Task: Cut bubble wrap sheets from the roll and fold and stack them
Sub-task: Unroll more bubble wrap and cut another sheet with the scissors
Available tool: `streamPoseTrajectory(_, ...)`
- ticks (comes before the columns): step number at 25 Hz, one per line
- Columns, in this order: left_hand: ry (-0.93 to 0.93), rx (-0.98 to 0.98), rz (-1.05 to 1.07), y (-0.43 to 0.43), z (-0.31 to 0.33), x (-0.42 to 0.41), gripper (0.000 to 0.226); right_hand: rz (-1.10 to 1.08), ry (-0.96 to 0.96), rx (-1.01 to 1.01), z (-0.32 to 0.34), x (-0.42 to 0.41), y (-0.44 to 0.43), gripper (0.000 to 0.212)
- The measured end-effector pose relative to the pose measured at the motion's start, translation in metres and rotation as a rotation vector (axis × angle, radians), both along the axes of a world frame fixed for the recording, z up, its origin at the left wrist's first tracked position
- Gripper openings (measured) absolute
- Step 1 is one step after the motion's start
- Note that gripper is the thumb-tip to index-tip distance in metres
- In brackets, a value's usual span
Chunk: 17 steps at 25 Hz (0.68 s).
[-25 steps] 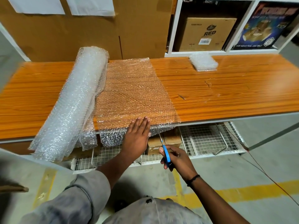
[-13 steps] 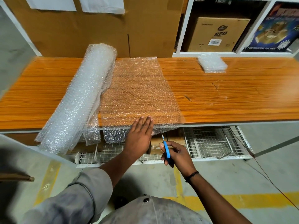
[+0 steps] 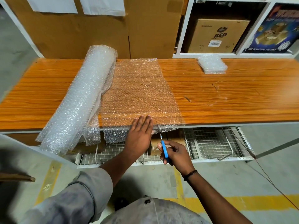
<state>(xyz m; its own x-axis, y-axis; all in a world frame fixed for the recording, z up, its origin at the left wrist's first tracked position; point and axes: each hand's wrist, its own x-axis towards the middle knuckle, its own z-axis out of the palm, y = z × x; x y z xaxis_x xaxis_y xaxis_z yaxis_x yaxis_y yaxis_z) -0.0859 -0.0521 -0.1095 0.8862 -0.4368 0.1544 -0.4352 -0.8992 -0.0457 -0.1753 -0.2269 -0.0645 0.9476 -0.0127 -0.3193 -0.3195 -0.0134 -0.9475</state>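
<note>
A thick bubble wrap roll [image 3: 79,101] lies across the orange wooden table [image 3: 234,101], its near end hanging past the front edge. An unrolled sheet [image 3: 139,92] spreads flat to the roll's right and droops over the edge. My left hand [image 3: 140,135] presses flat on the sheet at the table's front edge. My right hand [image 3: 174,155] grips blue-handled scissors [image 3: 162,143], whose blades point up at the sheet's hanging edge just right of my left hand. A stack of folded bubble wrap sheets [image 3: 212,63] rests at the table's back right.
Cardboard panels [image 3: 100,33] stand behind the table. A white shelf [image 3: 186,29] holds a brown box [image 3: 216,36] and a printed box [image 3: 275,28]. A wire mesh rack [image 3: 210,143] sits under the table. Yellow floor tape [image 3: 226,204] runs below.
My right hand has raised the scissors so the blade tips reach the sheet's hanging edge. My left hand stays flat on the sheet.
</note>
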Motion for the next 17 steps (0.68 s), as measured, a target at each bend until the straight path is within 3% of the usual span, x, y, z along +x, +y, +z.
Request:
streamPoseTrajectory(11, 0.022, -0.004, 0.002, 0.003, -0.004, 0.0, 0.065, -0.02, -0.003, 0.039, -0.012, 0.0, 0.0, 0.017)
streamPoseTrajectory(17, -0.055, -0.022, -0.028, 0.004, -0.005, 0.001, 0.059, -0.035, 0.035, 0.063, -0.002, 0.005, 0.002, 0.018)
